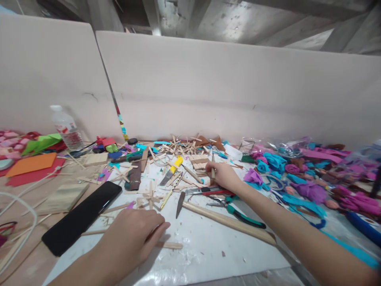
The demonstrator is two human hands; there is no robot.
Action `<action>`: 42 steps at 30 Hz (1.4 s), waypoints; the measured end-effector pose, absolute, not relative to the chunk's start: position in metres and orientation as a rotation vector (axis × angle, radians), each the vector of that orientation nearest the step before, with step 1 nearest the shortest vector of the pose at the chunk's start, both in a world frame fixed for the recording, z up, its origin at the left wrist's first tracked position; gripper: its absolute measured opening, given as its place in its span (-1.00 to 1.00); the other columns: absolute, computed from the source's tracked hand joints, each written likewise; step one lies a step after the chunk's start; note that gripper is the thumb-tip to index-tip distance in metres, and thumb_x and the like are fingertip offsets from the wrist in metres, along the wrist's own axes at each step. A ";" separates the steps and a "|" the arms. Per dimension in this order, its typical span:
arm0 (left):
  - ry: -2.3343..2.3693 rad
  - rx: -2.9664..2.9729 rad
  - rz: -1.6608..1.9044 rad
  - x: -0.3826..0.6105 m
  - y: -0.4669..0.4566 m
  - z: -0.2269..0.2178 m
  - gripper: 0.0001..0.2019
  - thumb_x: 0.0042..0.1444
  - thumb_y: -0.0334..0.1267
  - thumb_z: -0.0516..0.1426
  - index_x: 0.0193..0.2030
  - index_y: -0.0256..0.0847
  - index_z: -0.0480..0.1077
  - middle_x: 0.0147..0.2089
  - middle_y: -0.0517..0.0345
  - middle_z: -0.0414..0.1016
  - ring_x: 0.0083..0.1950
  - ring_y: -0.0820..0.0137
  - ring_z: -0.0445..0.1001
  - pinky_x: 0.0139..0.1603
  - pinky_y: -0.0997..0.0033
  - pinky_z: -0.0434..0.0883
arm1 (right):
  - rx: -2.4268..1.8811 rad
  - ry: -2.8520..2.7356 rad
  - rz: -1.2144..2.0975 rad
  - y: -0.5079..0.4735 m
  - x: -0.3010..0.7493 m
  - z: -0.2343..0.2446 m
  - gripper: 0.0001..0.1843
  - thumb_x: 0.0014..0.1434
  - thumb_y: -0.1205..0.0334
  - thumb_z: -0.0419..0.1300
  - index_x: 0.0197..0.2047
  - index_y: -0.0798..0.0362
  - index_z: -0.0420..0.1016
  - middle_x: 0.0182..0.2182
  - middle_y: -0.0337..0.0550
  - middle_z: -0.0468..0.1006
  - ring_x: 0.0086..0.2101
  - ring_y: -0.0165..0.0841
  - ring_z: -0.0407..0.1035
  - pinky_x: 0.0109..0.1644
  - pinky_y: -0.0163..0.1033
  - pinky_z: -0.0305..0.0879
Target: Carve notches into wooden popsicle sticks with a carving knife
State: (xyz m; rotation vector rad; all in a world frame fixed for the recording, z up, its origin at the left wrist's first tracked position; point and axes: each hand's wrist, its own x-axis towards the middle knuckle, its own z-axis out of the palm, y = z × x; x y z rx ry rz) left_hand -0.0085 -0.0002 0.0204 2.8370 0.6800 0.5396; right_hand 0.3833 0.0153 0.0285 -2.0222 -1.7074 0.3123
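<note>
Far left: white cable (pixel 18 222) loops along the table edge, orange paper (pixel 31 163) and green paper (pixel 41 143) behind it, pink bits in the corner. Plastic water bottle (pixel 67 129) stands upright by the back wall. A wood block (pixel 64 197) lies flat, just left of a black phone (pixel 81 217), which lies face up at a diagonal, partly on the white sheet (pixel 202 246).

Left hand (pixel 133 234) palm down on the sheet, fingers curled loosely, pressing on a flat wooden stick (pixel 169 245); the stick's end pokes out to the right of the fingertips. Not a full grip, more a hold-down.

Centre: heap of wooden sticks (pixel 175 153), a yellow knife (pixel 171 170), a dark blade (pixel 179 203) lying loose on the sheet, a long wooden dowel (pixel 229 222) running diagonally down to the right.

Right hand (pixel 224 174) reaches in from lower right, fingers closed around a thin stick (pixel 212 167) held roughly upright, next to a small slatted stick panel (pixel 199 161). Just below the hand: red cutter (pixel 205 191) and green-handled pliers (pixel 241 216), touching or nearly so.

Right side: pile of blue and purple paper flowers (pixel 285 171), clear plastic bags (pixel 276 145) behind, blue strips trailing toward the near edge.
</note>
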 end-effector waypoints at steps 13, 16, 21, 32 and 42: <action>0.734 2.476 0.666 -0.007 -0.004 0.026 -0.56 0.60 -0.12 0.00 -0.28 -0.14 0.57 -0.37 0.17 0.63 -0.38 0.36 0.46 -0.21 0.32 0.19 | -1.678 -1.410 0.569 -0.016 0.363 0.055 -0.54 0.53 0.01 0.40 0.35 0.04 0.58 0.25 0.03 0.64 0.10 -0.12 0.64 0.16 0.11 0.67; 0.755 2.330 0.631 -0.007 -0.005 0.034 -0.60 0.56 -0.09 0.07 -0.25 -0.14 0.61 -0.32 0.18 0.68 -0.34 0.35 0.49 -0.19 0.33 0.23 | -1.520 -1.296 0.738 -0.040 0.332 0.065 -0.55 0.52 0.00 0.40 0.32 0.05 0.57 0.12 -0.03 0.67 -0.05 -0.20 0.65 0.03 0.01 0.70; 0.777 2.072 0.570 -0.003 -0.009 0.047 -0.64 0.48 -0.02 0.16 -0.21 -0.17 0.66 -0.24 0.09 0.74 -0.29 0.32 0.53 -0.17 0.33 0.31 | -1.356 -1.215 0.900 -0.070 0.278 0.076 -0.53 0.27 -0.10 0.58 0.09 -0.08 0.60 -0.19 -0.20 0.67 -0.25 -0.28 0.63 -0.15 -0.12 0.67; 0.585 1.544 0.576 -0.001 -0.010 0.047 -0.54 0.33 0.17 0.32 -0.17 -0.29 0.66 -0.30 -0.01 0.73 -0.45 0.42 0.62 -0.33 0.45 0.58 | -1.339 -1.515 0.799 -0.104 0.217 0.065 -0.77 0.34 -0.02 0.51 -0.12 -0.07 0.71 -0.30 -0.15 0.75 -0.31 -0.30 0.65 -0.25 -0.28 0.57; 0.504 1.964 0.821 -0.012 -0.007 0.047 -0.81 0.43 -0.17 0.36 -0.14 -0.22 0.77 -0.24 -0.03 0.81 -0.32 0.30 0.77 -0.25 0.43 0.65 | -1.392 -1.816 0.383 -0.125 0.239 0.036 -0.84 0.48 0.16 0.35 -0.13 -0.06 0.78 -0.40 -0.10 0.77 -0.45 -0.26 0.62 -0.34 -0.20 0.49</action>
